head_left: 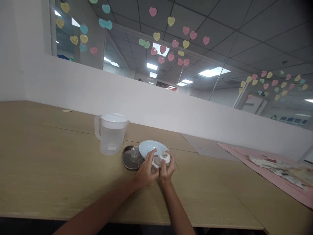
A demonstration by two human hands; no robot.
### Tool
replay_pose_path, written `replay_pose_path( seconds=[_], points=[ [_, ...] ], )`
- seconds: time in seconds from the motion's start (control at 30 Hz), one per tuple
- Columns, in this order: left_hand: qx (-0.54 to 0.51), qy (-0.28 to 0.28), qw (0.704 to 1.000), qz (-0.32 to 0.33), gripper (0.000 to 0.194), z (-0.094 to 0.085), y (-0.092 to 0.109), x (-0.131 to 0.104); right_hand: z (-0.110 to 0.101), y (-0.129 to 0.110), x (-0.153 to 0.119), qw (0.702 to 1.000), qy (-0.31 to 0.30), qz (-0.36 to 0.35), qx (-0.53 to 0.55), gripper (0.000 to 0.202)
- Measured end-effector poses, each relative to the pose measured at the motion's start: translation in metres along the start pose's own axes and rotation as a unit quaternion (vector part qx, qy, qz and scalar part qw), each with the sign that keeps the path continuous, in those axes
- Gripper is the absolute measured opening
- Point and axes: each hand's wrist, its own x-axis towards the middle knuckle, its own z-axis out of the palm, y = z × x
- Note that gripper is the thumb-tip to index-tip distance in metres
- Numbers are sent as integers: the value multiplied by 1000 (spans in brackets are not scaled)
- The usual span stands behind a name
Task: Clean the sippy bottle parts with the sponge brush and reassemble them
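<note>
Low in the middle of the frame, the left hand (146,172) and right hand (167,169) pinched a small white-lidded jar (160,161); slipping, it could strike the white plate (153,147) just behind.

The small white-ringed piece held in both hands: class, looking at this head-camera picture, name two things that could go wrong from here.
1. Both hands, left hand and right hand, work the small white-ringed piece right beside the white plate; a slip could knock the plate.
2. A clear cup stands on the metal lid close to the left hand, and the pitcher is just behind; a jerk of the elbow or wrist might tip them.
</note>
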Motion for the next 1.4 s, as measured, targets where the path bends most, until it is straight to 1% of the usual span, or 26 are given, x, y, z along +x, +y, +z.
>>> replay_pose_path(
  seconds=[0.07, 0.17, 0.3, 0.47, 0.53, 0.7, 0.9, 0.97, 1.03, 1.07, 1.13, 1.27, 1.33, 1.4],
  points=[
    [-7, -1, 1000, 2, 76, -1, 0, 0, -2, 5, -2, 999, -41, -23, -25, 33],
    [-17, -3, 1000, 1, 76, -2, 2, 2, -4, 12, -3, 995, -62, -43, -57, 32],
    [-40, -3, 999, -20, 77, -5, 5, 3, -5, 14, -3, 993, -65, -65, -77, 33],
    [-48, -15, 998, -37, 67, -6, 5, 2, -5, 16, -2, 985, -55, -140, -86, 34],
    [-45, -11, 998, -34, 63, -6, 5, 2, -5, 17, -2, 983, -51, -152, -86, 33],
    [-33, -6, 999, -13, 56, -6, 3, 3, -3, 16, -1, 986, -60, -134, -83, 30],
    [-25, -3, 999, -32, 56, -5, 0, 2, -5, 10, 1, 991, -81, -84, -68, 26],
    [-19, -2, 999, -34, 59, -4, -2, 2, -6, 8, 1, 993, -72, -64, -72, 24],
    [-17, 1, 999, -35, 62, -2, -3, 1, -7, 6, 0, 994, -46, -56, -76, 21],
    [-17, 3, 999, -36, 64, -2, -4, 1, -7, 5, 0, 994, -30, -62, -80, 20],
    [-17, 9, 999, -36, 67, -1, -6, 1, -8, 1, -1, 991, -12, -97, -94, 20],
    [-9, 1, 1000, -28, 67, -4, -4, 3, -11, -6, 1, 975, -25, -192, -113, 20],
    [-10, -12, 999, -32, 69, -5, -3, 4, -12, -9, 3, 968, -32, -222, -110, 20],
    [-19, -22, 999, -38, 72, -6, -1, 5, -11, -9, 3, 967, -28, -232, -99, 22]
  ],
)
